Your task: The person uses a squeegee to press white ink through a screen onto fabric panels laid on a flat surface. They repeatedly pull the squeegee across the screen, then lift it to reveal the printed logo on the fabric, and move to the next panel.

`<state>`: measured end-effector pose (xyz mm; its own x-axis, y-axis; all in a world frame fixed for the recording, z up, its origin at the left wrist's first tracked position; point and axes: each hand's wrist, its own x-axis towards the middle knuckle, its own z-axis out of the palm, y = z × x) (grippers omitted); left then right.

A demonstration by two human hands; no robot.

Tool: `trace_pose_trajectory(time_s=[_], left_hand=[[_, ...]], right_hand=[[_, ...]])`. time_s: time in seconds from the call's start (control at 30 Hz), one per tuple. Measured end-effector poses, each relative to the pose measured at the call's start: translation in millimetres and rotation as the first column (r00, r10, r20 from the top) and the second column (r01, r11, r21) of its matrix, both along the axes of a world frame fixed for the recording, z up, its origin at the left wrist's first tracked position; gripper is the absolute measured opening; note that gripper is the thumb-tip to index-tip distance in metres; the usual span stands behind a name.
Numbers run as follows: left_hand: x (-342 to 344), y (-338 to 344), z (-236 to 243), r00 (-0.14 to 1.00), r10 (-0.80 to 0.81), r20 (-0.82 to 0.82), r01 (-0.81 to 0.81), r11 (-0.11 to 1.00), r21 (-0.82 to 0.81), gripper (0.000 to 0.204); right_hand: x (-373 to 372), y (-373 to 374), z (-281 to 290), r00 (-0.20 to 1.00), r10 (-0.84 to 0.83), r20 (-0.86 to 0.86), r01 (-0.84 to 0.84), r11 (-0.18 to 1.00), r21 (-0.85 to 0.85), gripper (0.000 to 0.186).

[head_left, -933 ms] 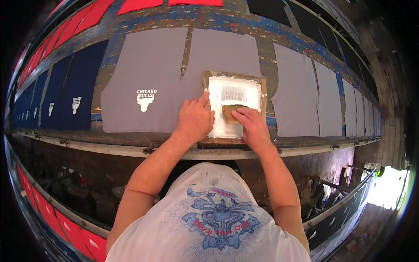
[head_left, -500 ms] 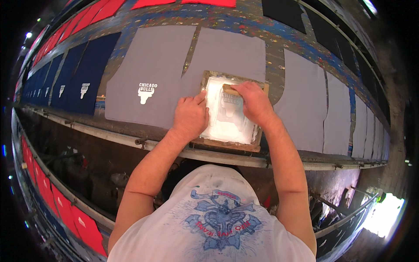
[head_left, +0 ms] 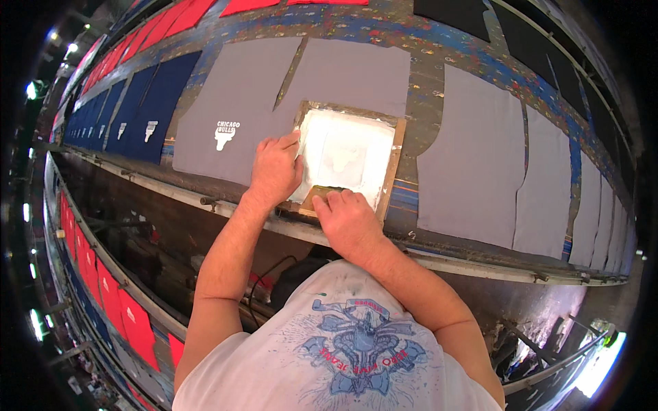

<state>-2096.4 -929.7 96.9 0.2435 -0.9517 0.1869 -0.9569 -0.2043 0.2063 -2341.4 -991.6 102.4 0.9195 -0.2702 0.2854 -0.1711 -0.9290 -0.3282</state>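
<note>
Right hand [head_left: 349, 219]: fingers clamped on a small wooden scraper [head_left: 313, 198], which lies at the near end of a wooden frame [head_left: 391, 168]. Left hand [head_left: 275, 171]: farther forward, fingers partly bent, touching the frame's left side; whether they grip it cannot be told. White paint [head_left: 353, 130] covers the screen beyond the right hand. Grey cloth [head_left: 356, 68] extends past both hands; a white print [head_left: 223, 135] is left of the left hand. Farther left lies navy cloth [head_left: 168, 89]; farthest ahead, red cloth [head_left: 179, 24].

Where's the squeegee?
In the head view, the squeegee is in the right hand, at the near edge of the wooden frame, right of the left hand.
</note>
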Motion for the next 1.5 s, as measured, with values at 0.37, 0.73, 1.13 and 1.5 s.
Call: trace_pose_trajectory(time_s=[0.37,0.73,1.13,1.5], left_hand=[[4,0,-6,0.999,-0.043,-0.013,0.042,0.999,-0.028,0.034],[-3,-6,24,0.995,-0.047,-0.086,0.042,0.998,-0.054,0.039],[-129,-146,58,0.922,-0.346,-0.175,0.309,0.928,-0.208,0.059],[-171,-348,-19,0.857,0.107,-0.504,-0.097,0.994,0.046,0.062]], right_hand=[[-30,-2,13,0.998,0.006,0.055,-0.019,0.971,0.238,0.057],[-154,-76,47,0.902,-0.397,0.172,0.365,0.912,0.188,0.041],[-272,-259,24,0.850,-0.518,0.095,0.516,0.855,0.049,0.020],[-278,-464,-18,0.821,-0.571,-0.017,0.570,0.821,-0.036,0.014]])
